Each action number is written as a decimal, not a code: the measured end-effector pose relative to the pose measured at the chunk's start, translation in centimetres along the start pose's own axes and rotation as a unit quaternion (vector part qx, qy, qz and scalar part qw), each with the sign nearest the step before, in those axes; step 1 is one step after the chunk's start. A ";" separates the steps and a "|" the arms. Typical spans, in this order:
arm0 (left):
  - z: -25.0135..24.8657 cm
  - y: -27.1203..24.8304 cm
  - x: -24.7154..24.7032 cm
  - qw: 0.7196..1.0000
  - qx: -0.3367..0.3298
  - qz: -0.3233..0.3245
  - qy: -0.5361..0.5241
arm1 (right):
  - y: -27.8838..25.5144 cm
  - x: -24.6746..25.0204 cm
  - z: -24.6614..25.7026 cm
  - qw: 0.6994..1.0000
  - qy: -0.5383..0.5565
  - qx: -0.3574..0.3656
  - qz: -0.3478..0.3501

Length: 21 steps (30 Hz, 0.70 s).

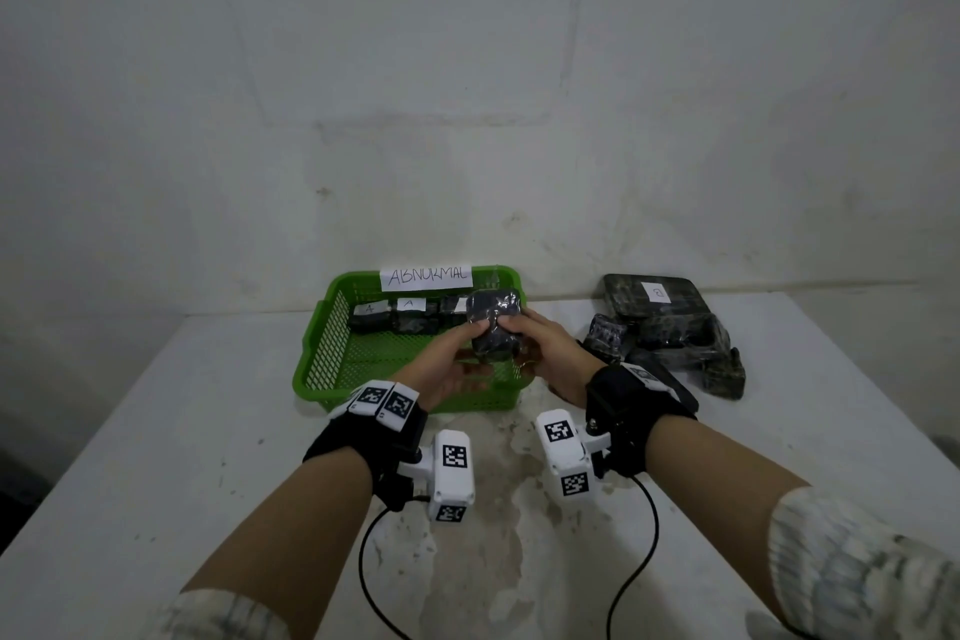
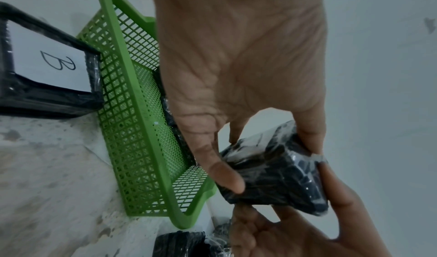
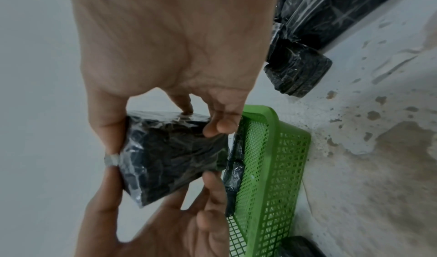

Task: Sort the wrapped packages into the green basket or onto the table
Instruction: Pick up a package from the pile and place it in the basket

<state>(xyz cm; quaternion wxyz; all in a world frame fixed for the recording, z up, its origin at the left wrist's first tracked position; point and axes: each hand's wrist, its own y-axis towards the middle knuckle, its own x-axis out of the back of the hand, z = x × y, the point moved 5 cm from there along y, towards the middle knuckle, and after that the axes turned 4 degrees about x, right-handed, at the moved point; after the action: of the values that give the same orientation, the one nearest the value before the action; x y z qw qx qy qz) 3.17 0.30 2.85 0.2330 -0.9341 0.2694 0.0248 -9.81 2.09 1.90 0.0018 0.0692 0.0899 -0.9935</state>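
Observation:
Both hands hold one black plastic-wrapped package [image 1: 493, 322] above the right half of the green basket [image 1: 317, 338]. My left hand [image 1: 462, 348] grips its left side, thumb on the near face and fingers behind. My right hand [image 1: 530, 338] grips the right side the same way. The left wrist view shows the package [image 2: 279, 177] pinched between thumb and fingers; so does the right wrist view [image 3: 170, 152]. No label shows on the held package. Several wrapped packages [image 1: 405, 317], some with white labels, lie along the basket's back wall.
A paper sign reading ABNORMAL [image 1: 426, 277] is fixed to the basket's far rim. A pile of black wrapped packages [image 1: 670, 332] lies on the white table [image 1: 156, 431] right of the basket. One package with a B label [image 2: 47, 65] lies beside the basket wall.

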 end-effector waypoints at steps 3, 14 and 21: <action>-0.1 0.1 0.3 1.000 -0.019 -0.019 0.015 | 0.1 0.3 -0.6 1.000 0.000 -0.002 0.025; -0.1 -0.6 0.2 0.996 -0.024 -0.029 0.082 | -0.8 0.7 -0.4 0.989 -0.116 -0.094 0.003; -0.8 -0.6 -0.2 0.998 -0.052 -0.007 0.026 | -1.4 0.9 -0.6 0.984 -0.112 -0.140 0.007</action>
<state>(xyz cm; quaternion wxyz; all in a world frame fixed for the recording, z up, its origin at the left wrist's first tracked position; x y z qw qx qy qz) 3.29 0.49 3.90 0.1770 -0.9473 0.2668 0.0125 -10.64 3.58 1.48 0.0285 -0.0431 0.2265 -0.9726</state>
